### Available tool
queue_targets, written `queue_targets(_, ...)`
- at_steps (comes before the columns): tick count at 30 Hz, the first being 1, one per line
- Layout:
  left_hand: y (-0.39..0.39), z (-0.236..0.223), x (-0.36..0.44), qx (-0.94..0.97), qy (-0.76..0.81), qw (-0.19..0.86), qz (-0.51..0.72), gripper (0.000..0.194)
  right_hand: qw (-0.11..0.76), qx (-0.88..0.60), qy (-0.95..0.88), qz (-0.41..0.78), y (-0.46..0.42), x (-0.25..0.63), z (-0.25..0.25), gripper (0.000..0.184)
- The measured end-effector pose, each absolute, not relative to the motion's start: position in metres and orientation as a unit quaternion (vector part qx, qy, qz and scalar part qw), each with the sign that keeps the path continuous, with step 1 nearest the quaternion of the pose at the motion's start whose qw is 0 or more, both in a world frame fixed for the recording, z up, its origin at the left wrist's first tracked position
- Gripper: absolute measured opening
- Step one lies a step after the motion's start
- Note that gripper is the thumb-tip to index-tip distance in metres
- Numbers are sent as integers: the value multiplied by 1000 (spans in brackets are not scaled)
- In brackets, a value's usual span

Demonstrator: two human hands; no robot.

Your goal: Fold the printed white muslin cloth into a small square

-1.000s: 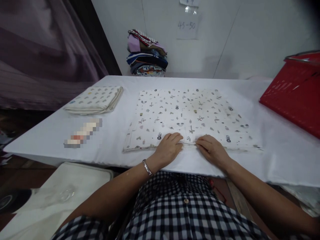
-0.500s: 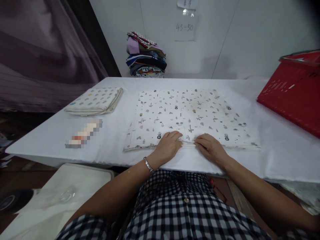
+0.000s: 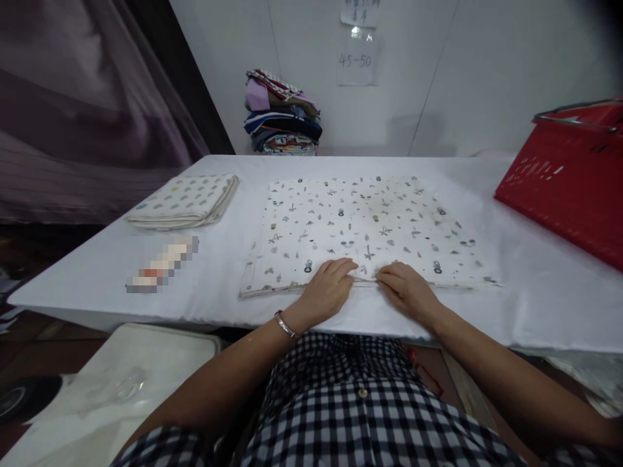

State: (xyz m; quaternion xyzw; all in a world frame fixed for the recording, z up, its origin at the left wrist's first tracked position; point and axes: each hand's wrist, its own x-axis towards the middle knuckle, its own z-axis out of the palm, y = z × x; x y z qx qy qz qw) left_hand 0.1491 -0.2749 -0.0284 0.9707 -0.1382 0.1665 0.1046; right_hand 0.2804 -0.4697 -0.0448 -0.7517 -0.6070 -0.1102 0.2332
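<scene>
We recorded a white printed cloth lying flat and spread wide on the middle of a white-covered table, its near edge close to the table's front. Several layers showed along that edge, and small grey and dark motifs ran across the top face.

We noted the left hand at the middle of the near edge, its fingers laid together over the top and closed with the thumb on the cloth's margin. A silvery bracelet sat at that wrist. The right hand was just beside it, thumb and fingertips pinched on the same edge. The hands were apart from each other, with a short stretch of slightly raised edge between them.

To the left, we logged a folded cloth with a grey spotted pattern; nearer the front was a pixelated item, whose identity we could not tell. A red basket stood at the far right. Behind the table, against the wall, we saw a pile of folded fabrics and, to its right, a paper sign reading "45-50".
</scene>
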Motion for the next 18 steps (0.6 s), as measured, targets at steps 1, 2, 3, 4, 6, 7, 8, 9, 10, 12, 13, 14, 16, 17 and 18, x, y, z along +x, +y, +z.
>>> queue_targets(1,-274,-29,149,971,-136,107,168,27,221,-748,-617,-107,-470,279,-44,24)
queue_targets(2,-274,-29,149,970,-132,111,170,24,211,-745,-625,-105,-470,278,-43,24)
queue_targets(3,-274,-30,149,970,-128,117,172,22,201,-742,-631,-104,-470,277,-42,25)
queue_targets(4,-274,-30,150,969,-123,125,175,21,192,-742,-633,-104,-469,276,-41,25)
queue_targets(6,-273,-32,151,966,-114,146,182,19,174,-749,-631,-107,-468,275,-40,25)
queue_targets(7,-273,-32,151,964,-110,157,185,19,167,-753,-628,-109,-467,275,-40,25)
queue_targets(8,-273,-33,152,962,-106,167,186,18,160,-756,-625,-111,-466,274,-40,25)
queue_targets(9,-272,-33,152,961,-104,176,186,17,153,-758,-624,-114,-465,274,-39,26)
queue_targets(10,-272,-33,153,960,-102,184,184,16,145,-760,-623,-117,-463,274,-39,26)
queue_targets(12,-271,-33,154,958,-100,197,181,14,131,-761,-624,-121,-459,274,-39,27)
queue_targets(13,-271,-33,154,958,-99,202,179,13,125,-761,-625,-122,-457,275,-39,27)
queue_targets(14,-271,-33,155,957,-98,207,179,13,120,-761,-625,-123,-455,275,-39,27)
queue_targets(16,-271,-34,156,956,-93,212,181,12,112,-759,-629,-123,-452,275,-40,25)
queue_targets(17,-271,-34,156,956,-91,213,181,12,108,-758,-631,-125,-450,275,-41,25)
queue_targets(18,-271,-34,156,956,-90,213,179,11,105,-756,-633,-127,-450,276,-42,25)
